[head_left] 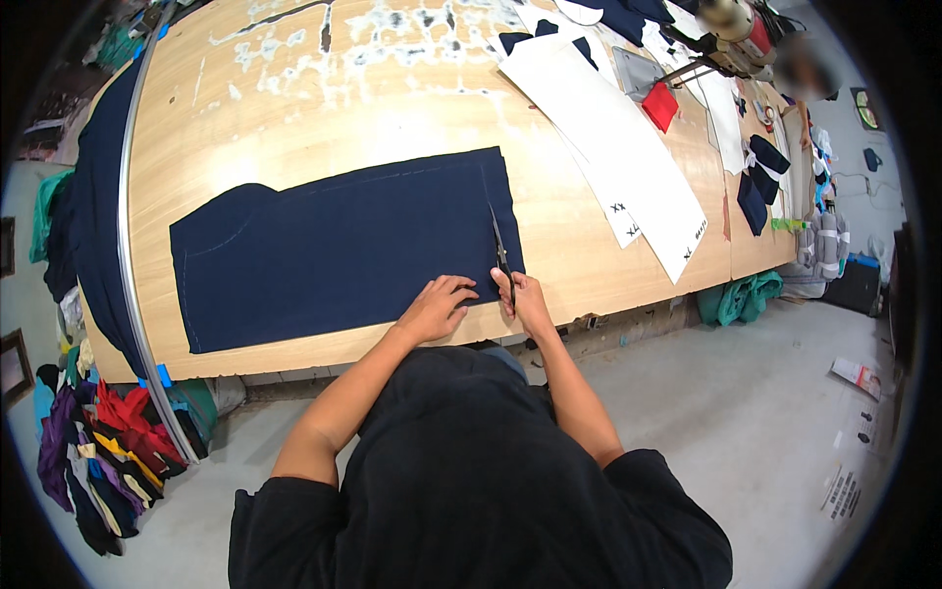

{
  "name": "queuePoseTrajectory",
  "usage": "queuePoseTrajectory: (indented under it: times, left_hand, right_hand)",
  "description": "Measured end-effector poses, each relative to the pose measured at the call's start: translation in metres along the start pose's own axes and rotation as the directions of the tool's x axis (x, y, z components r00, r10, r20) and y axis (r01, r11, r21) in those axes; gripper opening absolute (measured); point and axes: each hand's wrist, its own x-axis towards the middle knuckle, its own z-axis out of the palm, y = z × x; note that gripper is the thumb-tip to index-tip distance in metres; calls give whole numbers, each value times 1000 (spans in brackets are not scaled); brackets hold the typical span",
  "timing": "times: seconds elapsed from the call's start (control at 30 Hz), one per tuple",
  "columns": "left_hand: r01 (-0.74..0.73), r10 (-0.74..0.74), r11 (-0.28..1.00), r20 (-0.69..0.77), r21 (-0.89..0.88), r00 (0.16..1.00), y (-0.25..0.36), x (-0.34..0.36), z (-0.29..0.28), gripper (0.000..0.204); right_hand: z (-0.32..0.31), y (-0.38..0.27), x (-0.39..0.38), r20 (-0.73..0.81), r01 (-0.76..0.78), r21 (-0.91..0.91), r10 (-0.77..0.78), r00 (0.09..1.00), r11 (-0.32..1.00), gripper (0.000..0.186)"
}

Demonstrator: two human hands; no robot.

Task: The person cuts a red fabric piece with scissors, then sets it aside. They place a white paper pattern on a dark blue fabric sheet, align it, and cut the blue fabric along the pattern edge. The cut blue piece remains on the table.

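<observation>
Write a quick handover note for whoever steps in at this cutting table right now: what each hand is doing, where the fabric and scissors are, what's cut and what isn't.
Left hand: flat on the navy fabric, pinning its near edge to the wooden table.
Right hand: gripping the scissors, blades pointing away along the chalk line near the fabric's right edge.
Done: the cut has started from the near edge.
Left: the rest of that line up to the far edge; the other chalk outlines look uncut.
White paper patterns lie to the right.
</observation>
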Motion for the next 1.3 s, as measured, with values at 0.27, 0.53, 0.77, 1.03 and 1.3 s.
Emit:
queuePoseTrajectory:
  times: [0.27, 0.53, 0.77, 1.03, 1.3]
  left_hand:
    - [-4, 3, 1000, -16, -8, 1000, -1, 1, 2, 31]
    - [-3, 2, 1000, -14, -29, 1000, -5, 4, -1, 29]
    - [20, -21, 998, -16, -66, 1000, -2, 2, 0, 28]
    - [9, -13, 995, -34, -104, 999, -10, 5, 1, 27]
    - [22, -26, 992, -32, -122, 999, -6, 6, -1, 27]
  right_hand:
    - [9, -11, 29, -40, -6, -28, 5, 999, 1000, 56]
    - [2, -13, 25, 3, -23, -8, 23, 1000, 1000, 54]
    - [16, -17, 42, -11, 7, 10, -7, 1000, 1000, 53]
    - [16, -28, 37, 14, -5, 75, 4, 1000, 997, 53]
    - [17, -32, 45, -2, 13, 59, -13, 1000, 998, 52]
